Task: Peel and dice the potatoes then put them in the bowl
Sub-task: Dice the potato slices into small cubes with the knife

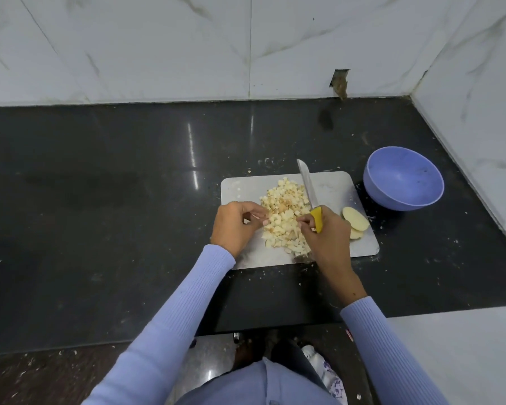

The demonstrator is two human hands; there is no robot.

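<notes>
Your right hand (pixel 326 233) grips the yellow-handled knife (pixel 310 194) over the diced potato pile (pixel 287 220) (board's pretty messy), left hand (pixel 235 223) loosely curled beside it, fingertips touching the dice, bowl (pixel 403 178) off right on the desk (pixel 129 200)

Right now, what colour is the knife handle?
Yellow; the knife handle shows best in the head view.
</notes>
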